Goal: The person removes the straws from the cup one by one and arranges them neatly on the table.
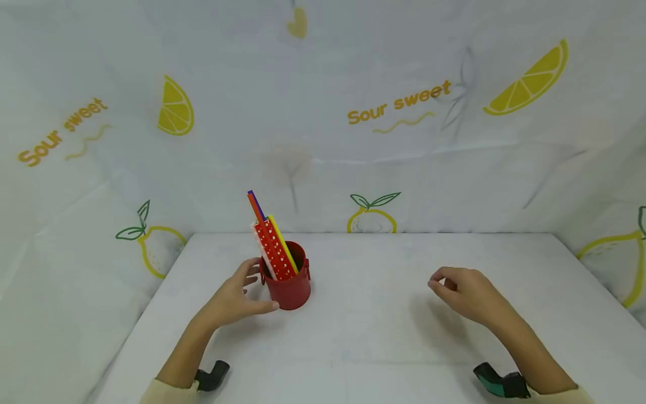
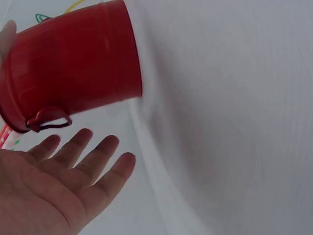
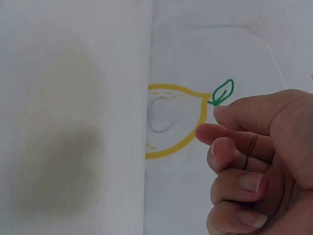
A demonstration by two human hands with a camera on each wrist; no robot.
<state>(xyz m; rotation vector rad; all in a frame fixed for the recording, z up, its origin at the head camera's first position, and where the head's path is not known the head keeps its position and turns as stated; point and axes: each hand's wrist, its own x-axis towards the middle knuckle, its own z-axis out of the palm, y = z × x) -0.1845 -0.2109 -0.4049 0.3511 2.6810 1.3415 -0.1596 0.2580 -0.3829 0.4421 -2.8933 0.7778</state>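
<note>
- The left grip (image 1: 233,303), a person's bare hand, stands unclenched at a red pail (image 1: 290,294), fingers and thumb spread on either side of its wall; whether a fingertip makes contact cannot be told.
- That spread appears shaped to the pail's round body, which sits at about two o'clock from the palm.
- The pail, toward seven o'clock in the head view, stands on the surface (image 1: 363,325); its glossy coat and rolled rims suggest painted metal. A small looped handle (image 2: 44,115) hangs at one side.
- Slim strips rise from the mouth, leaning toward 11 o'clock, probably because the wide opening lets them rest against the rim: a red strip with white specks (image 1: 280,255), a yellow strip (image 1: 282,244), an orange-red strip (image 1: 254,206), a blue-violet strip (image 1: 258,203) and a pale pink strip (image 1: 263,249). Their straight edges look stiff; the material is unclear.
- At three o'clock from the pail and well apart, the right grip (image 1: 466,292) hovers above the surface, fingers loosely curled around nothing, seemingly idle.
- Behind, a softly creased white backdrop (image 1: 313,112) carries printed fruit, including a yellow lemon wedge (image 1: 530,81) at two o'clock.
</note>
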